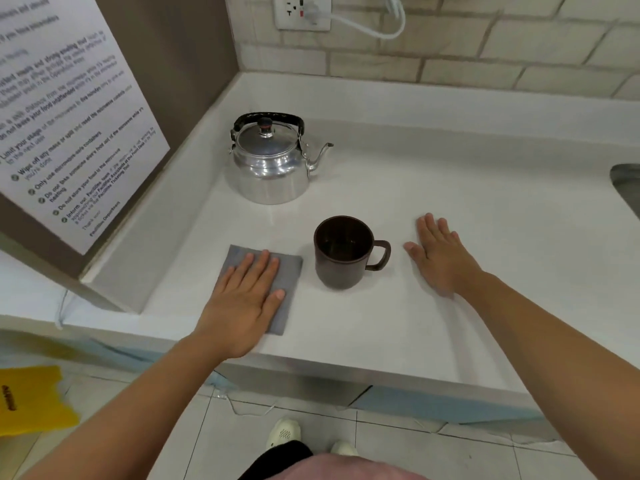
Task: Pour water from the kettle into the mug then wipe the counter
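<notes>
- White counter (pixel 450 209): runs into a corner, brick-tile wall behind, brown side panel on the left with a printed notice sheet (pixel 65 109).
- Metal kettle (pixel 272 161): upright near the back-left corner, lid on, black handle up, spout pointing right; nothing touches it.
- Grey cloth (pixel 287 268): flat near the front edge, left of the mug, apart from it.
- Left hand (pixel 242 303): palm down on the cloth, fingers straight and close together, thumb out to the side.
- Right hand (pixel 438 254): flat on bare counter right of the mug, fingers slightly spread, holding nothing.
- Brown mug (pixel 341 252): upright between the hands, handle facing right; contents unclear.
</notes>
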